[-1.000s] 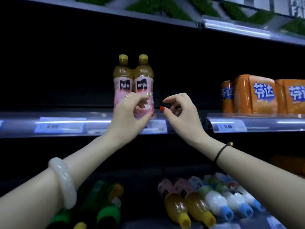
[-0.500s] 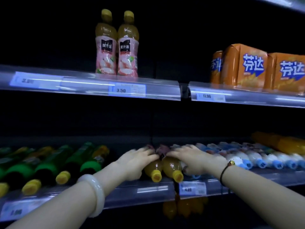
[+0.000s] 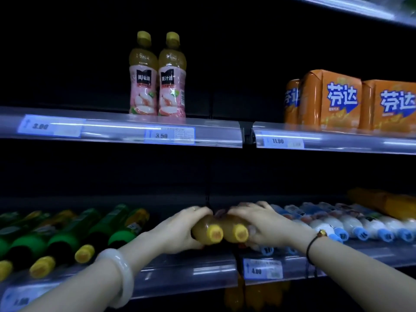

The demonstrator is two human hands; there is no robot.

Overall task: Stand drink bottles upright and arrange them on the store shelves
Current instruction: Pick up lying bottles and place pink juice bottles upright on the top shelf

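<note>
Down on lower shelf (image 3: 180, 270) | left hand (image 3: 177, 230), right hand (image 3: 267, 226) each wrap fingers round one lying juice bottle (image 3: 206, 230), (image 3: 236, 230) | labels hidden by hands | caps blurred, pointing outward.

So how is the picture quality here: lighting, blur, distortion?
Head view: dim, shelf backs nearly black; glare streaks run along the upper rail; the standing bottles are fairly sharp, while both hands and the green bottles are soft with motion; wide-angle bowing bends the rails at the edges.

Two upright bottles (image 3: 157, 75), two held (image 3: 221, 231)
</note>
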